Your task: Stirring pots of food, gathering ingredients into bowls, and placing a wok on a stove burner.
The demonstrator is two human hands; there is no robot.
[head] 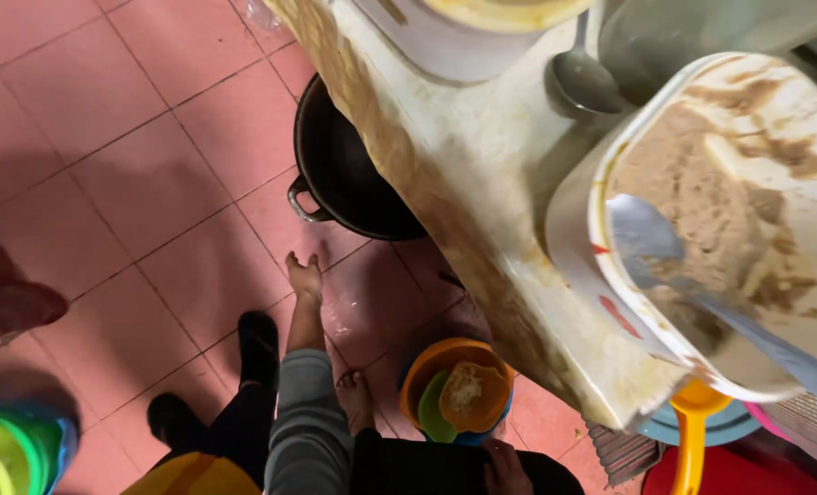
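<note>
Neither of my hands shows in the view. A white tub of light brown paste sits tilted at the right, over the stained counter. A metal spoon lies in the paste, and its handle runs off toward the lower right edge. Whatever holds that handle is out of sight.
A second spoon and a pale container rest on the counter. A black pan stands on the pink tiled floor. Below, another person's bare feet and hand are by an orange bowl. An orange ladle is at the lower right.
</note>
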